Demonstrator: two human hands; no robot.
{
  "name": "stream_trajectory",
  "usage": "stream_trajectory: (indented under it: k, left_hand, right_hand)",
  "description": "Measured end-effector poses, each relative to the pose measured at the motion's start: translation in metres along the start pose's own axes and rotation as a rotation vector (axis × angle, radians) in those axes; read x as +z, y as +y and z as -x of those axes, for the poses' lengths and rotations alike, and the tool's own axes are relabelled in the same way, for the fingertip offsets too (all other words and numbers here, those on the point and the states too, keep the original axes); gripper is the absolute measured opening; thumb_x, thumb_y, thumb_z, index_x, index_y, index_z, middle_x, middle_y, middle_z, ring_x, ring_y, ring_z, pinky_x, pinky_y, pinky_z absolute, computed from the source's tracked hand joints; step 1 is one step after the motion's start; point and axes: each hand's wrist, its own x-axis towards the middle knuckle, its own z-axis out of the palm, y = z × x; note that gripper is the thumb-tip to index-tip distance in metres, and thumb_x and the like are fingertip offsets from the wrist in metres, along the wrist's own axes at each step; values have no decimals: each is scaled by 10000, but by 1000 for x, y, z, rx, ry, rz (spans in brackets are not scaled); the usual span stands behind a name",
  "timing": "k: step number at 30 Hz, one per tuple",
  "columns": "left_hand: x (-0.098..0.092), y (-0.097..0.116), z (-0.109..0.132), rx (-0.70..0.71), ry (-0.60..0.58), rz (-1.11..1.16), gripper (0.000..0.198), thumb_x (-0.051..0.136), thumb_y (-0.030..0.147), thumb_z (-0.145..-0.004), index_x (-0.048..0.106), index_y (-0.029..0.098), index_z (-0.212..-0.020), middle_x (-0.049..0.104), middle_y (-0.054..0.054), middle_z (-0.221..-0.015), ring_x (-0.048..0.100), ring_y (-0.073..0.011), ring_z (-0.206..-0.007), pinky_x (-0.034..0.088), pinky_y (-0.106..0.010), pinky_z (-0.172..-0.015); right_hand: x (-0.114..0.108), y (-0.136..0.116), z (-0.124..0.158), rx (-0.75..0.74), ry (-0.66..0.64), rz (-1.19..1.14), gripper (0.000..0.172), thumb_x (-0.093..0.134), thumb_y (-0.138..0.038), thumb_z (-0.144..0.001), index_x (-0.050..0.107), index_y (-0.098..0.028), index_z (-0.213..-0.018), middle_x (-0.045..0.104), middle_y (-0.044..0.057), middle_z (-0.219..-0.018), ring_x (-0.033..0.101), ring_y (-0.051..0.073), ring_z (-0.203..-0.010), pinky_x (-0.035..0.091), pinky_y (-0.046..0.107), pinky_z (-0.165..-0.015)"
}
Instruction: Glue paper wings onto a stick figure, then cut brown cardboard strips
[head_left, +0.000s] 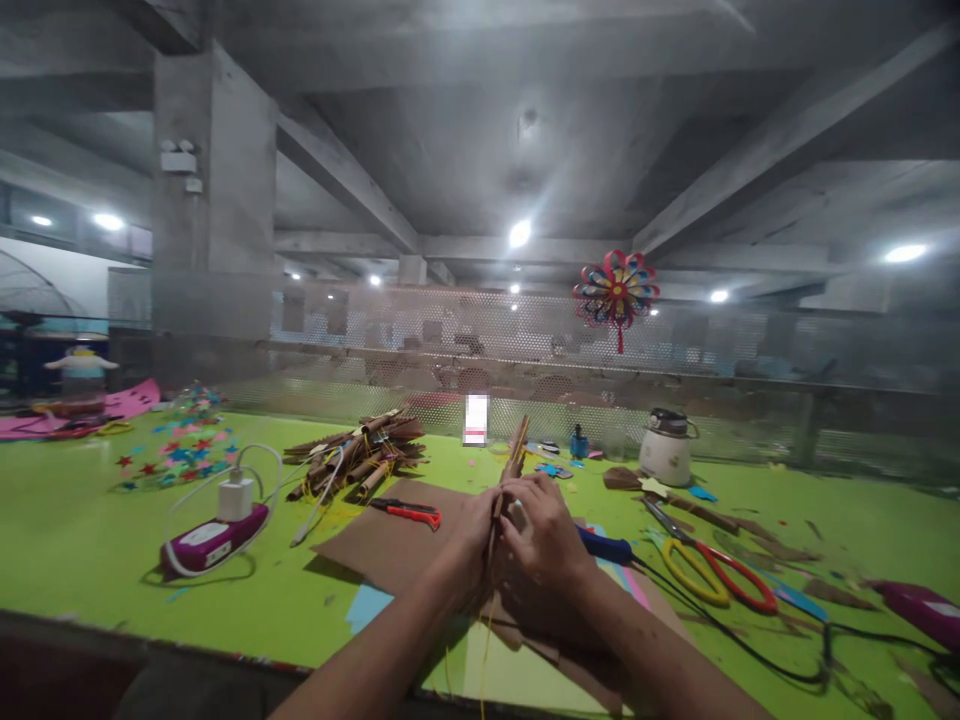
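Observation:
Close together over the middle of the table, my left hand (472, 538) and my right hand (549, 532) are both closed on a narrow brown paper piece (517, 448). Its upper end points up and away from me; the lower part is hidden by my fingers. Yellow string (485, 655) hangs below my hands. Under them lie brown paper sheets (405, 535). A red and black utility knife (411, 512) rests on the sheet to the left. The blue handle (606, 546) of a corded tool sits just right of my right hand.
Brown paper rolls (367, 455) are piled back left. A purple power strip (214, 540) with a white charger stands left, near loose paper stars (187, 450). Scissors (705, 575), a black cord (750, 650) and a white jar (665, 452) are on the right. A perforated screen (435, 380) stands behind.

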Motion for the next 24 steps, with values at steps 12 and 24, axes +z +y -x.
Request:
stream_trajectory:
  k: [12,24]
  left_hand:
    - [3,2,2,-126,8,88,206,562,343,-683,501,149,-653,445,39,-541,385,-73,-448,282,-198,-425]
    - [2,0,0,-80,16,64,179,536,316,-692,510,148,-634,413,44,-513,359,-74,-437,263,-203,-420]
  right_hand:
    - [-2,2,1,37,28,7,348,572,-159,-752,543,-158,-1098,576,107,-949,461,267,-922,413,435,-808]
    - [0,6,2,29,28,37,320,571,-178,-756,554,-159,-1075,583,105,-938,468,269,-927,410,430,-813]
